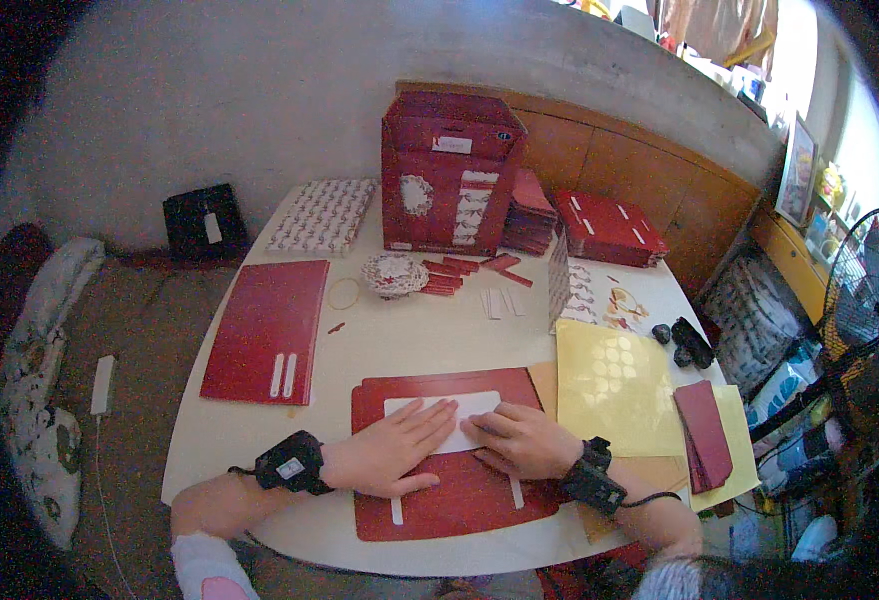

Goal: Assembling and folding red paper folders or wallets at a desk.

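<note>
Forearms point(225, 505): nearest the camera; black wrist devices point(295, 465) on both; sleeves run off at the lower edge.
Left hand point(395, 445): flat over the white rectangle point(478, 403), fingers straight and nearly together; clamped on nothing.
Right hand point(525, 440): fingers curled, tips at the rectangle's right part; whether they pinch it, cannot tell.
Red sheet point(460, 505): under both hands, near the table's front edge; white rectangle on its far half, partly hidden by fingers; loose or fixed, cannot tell.
Table point(410, 340): pale, edge rounded; red panel point(265, 335) at left; yellow sheet point(620, 390) at right; red box point(450, 225) upright at the far side.
Room: grey wall point(260, 120); wooden board point(600, 150) behind the box; black fan point(865, 290) at right, its outer side lost in dark lens rim; window point(810, 60) washed out.
Labels: white label point(451, 145) on the box; print too small to read.
</note>
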`<state>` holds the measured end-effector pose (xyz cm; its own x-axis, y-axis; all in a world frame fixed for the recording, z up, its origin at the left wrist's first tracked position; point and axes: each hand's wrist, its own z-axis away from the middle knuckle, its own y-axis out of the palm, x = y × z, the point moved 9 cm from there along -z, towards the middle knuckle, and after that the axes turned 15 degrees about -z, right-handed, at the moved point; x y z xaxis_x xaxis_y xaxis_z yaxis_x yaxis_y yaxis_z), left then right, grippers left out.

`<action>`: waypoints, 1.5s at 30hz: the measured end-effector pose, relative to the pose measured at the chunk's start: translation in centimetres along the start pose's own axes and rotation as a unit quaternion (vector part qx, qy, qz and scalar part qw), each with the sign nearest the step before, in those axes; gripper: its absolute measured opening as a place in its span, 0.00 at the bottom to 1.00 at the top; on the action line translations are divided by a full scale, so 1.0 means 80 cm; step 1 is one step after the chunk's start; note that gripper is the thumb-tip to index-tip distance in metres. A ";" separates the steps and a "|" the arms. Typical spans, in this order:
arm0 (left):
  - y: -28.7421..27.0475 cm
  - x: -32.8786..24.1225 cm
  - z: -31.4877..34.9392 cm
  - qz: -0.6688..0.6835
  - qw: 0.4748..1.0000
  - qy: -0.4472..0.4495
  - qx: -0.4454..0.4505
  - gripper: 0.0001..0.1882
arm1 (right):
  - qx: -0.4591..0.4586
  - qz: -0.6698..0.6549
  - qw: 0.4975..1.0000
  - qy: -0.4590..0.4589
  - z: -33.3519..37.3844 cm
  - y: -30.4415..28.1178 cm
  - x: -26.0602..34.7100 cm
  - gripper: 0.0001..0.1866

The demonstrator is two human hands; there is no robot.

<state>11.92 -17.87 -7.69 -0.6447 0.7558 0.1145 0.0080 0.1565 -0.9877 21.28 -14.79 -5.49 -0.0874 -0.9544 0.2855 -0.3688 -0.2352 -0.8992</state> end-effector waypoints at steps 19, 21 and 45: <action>-0.023 0.016 0.021 -0.052 0.992 -0.080 -0.088 0.28 | -0.101 -0.080 0.992 0.001 0.017 -0.036 -0.015 0.14; -0.036 0.033 0.023 0.025 0.972 -0.108 -0.207 0.16 | -0.099 -0.108 0.988 0.040 0.015 -0.026 -0.029 0.13; 0.007 0.107 0.000 0.184 0.950 -0.206 -0.148 0.15 | -0.142 -0.183 0.958 0.171 -0.012 -0.020 -0.075 0.15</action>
<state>6.44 -11.31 -7.24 -0.8006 0.4906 -0.3439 0.4653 0.1476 -0.8728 21.49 -8.51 -5.48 -0.1840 -0.6897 0.7003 -0.6647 -0.4376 -0.6056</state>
